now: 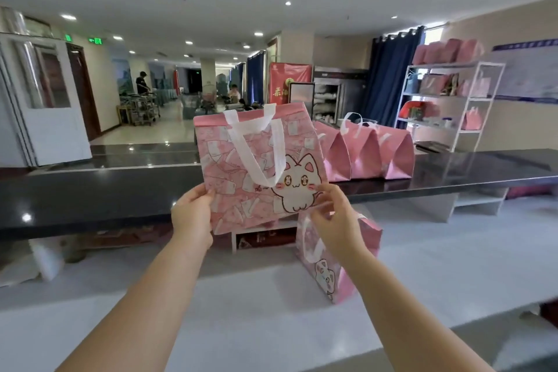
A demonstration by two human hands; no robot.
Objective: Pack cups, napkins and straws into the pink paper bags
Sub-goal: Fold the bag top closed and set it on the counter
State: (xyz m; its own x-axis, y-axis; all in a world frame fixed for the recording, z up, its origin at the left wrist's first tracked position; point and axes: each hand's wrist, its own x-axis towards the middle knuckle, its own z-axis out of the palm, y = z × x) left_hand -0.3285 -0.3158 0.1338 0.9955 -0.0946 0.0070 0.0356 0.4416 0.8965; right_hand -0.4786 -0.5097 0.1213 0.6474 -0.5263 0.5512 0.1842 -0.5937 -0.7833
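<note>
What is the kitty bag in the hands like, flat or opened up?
Flat. The kitty bag shows as one thin sheet with its top edge closed; the left hand and right hand pinch its lower corners.

We see a pink paper bag (256, 172) patterned with a white cartoon cat, white handles; black counter (90, 190) behind.

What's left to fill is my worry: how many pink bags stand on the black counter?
3, in a row on the black counter: left bag, middle bag, right bag. The held bag covers the row's left end, so another may be hidden.
</note>
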